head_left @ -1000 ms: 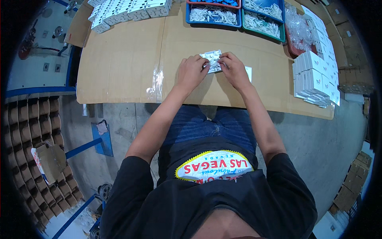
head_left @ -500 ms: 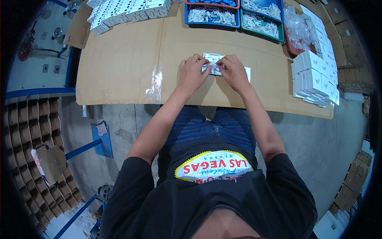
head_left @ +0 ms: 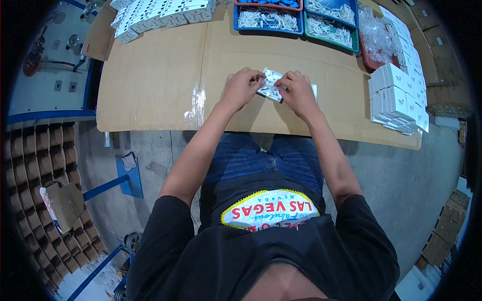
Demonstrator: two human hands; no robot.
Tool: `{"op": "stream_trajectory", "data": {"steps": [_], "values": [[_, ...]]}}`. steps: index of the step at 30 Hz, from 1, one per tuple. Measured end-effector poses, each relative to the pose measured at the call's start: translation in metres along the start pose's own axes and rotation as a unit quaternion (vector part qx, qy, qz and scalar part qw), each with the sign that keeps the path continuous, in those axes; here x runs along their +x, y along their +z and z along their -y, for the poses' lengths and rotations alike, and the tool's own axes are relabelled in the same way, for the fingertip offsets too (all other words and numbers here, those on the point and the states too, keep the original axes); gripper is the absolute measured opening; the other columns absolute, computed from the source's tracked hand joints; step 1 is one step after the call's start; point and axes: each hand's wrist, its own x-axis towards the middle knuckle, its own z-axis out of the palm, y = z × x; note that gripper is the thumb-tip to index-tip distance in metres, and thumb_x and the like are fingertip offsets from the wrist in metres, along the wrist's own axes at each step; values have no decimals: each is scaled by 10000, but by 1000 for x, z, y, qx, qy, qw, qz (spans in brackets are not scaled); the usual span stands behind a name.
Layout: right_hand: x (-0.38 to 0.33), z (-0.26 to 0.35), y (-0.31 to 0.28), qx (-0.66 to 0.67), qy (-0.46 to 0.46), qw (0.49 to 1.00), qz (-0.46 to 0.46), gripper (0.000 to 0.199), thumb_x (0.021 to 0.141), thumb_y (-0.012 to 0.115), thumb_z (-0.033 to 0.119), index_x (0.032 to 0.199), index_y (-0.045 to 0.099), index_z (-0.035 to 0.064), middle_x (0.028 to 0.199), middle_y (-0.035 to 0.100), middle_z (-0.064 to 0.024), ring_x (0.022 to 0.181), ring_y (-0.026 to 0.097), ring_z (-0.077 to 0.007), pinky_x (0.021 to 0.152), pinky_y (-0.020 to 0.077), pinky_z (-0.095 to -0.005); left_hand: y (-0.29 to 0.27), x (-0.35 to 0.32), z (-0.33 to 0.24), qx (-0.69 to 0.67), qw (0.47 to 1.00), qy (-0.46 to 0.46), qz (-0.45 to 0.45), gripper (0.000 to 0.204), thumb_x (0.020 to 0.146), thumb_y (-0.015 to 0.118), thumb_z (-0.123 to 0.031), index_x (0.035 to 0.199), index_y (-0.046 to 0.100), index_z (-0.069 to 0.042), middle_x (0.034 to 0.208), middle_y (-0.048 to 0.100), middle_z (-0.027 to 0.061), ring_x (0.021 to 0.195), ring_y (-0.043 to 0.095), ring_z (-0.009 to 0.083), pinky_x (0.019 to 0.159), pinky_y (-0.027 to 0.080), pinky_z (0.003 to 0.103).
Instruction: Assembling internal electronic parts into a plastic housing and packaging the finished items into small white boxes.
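Currently both hands work at one white plate

Right now, through the head camera, I see the left hand (head_left: 240, 89) and the right hand (head_left: 297, 93) a little apart, with the white plate (head_left: 272, 75) between them. It sits over the table (head_left: 150, 85), set in from the near edge and close to that edge's middle, and it is turned at a slant. The left hand's fingers bend in over the plate's left side; the right hand's fingers and thumb come together on its right side. Something small and glossy shows between the fingertips, too small for me to make out, and I cannot tell whether either hand is clamped on the plate itself or on that. A white piece (head_left: 315, 91) pokes out beside the right hand, mostly covered by it.

Toward the far left corner of the table, I have rows of white blocks (head_left: 170, 15). Along the far side, right of the middle, stand a blue tray (head_left: 268, 32), a second blue tray (head_left: 357, 15) and a green tray (head_left: 329, 44), all with white pegs (head_left: 266, 21) in them, plus a red tray (head_left: 268, 7) with blue parts. Near the right edge, clear plastic (head_left: 375, 35) fills a dark red tray (head_left: 370, 63), and white boxes (head_left: 399, 98) are stacked down toward the near right corner.
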Motion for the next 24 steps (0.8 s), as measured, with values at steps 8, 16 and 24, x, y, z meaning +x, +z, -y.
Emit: {"op": "stream_trajectory", "data": {"steps": [8, 16, 24], "values": [[-1, 11, -1, -31, 29, 998, 45, 134, 865, 717, 246, 885, 755, 120, 956, 656, -50, 1009, 627, -245, 889, 418, -417, 1, -8, -7, 43, 998, 28, -34, 170, 932, 720, -180, 1074, 769, -100, 972, 698, 106, 851, 711, 231, 793, 553, 349], [-4, 19, -12, -35, 39, 994, 100, 202, 859, 753, 308, 910, 730, 114, 963, 656, -68, 990, 647, -259, 870, 419, -424, -12, -5, -1, 36, 997, 57, 41, 218, 898, 705, -170, 1092, 768, -94, 982, 676, 81, 803, 680, 206, 784, 538, 342], [6, 3, 9, 338, 140, 931, -5, 118, 988, 668, 143, 1000, 655, 26, 876, 717, -90, 791, 678, -165, 727, 512, -328, -10, -11, -3, -53, 998, 29, 33, 282, 875, 733, -296, 1123, 767, -165, 1003, 642, 25, 824, 618, 177, 926, 392, 348]]}}
